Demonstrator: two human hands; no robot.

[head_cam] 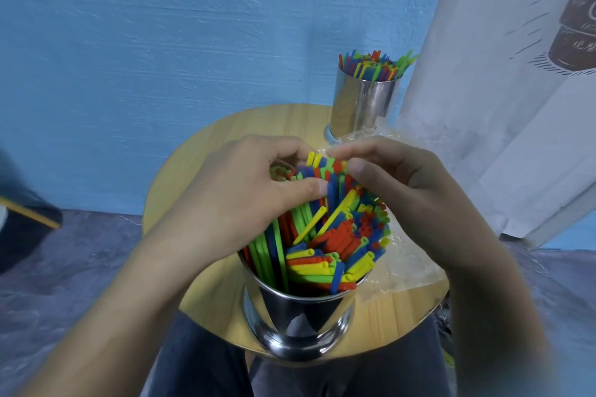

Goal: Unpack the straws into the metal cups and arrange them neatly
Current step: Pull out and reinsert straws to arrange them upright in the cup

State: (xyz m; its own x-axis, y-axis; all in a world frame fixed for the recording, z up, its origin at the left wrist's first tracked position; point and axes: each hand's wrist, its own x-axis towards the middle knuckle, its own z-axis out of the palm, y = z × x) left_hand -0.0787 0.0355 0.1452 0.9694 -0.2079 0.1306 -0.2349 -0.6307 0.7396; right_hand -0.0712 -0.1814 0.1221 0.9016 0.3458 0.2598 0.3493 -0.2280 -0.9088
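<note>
This is looking like a drinks-shop corner. A banner (483, 106) printed with cups is hanging by the blue wall (161, 42), beside a round wooden tabletop (258, 121).

soft, even, cool light, fairly bright; shadows faint and diffuse; the near metal cup (300, 316) carries bright glare streaks and mirror reflections; wide-angle distortion bends the table (200, 145) rim; lower corners and edges smear into blur; overall focus slightly soft

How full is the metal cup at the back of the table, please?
Full: the far cup stands upright, packed with straws sticking above its rim.
</note>
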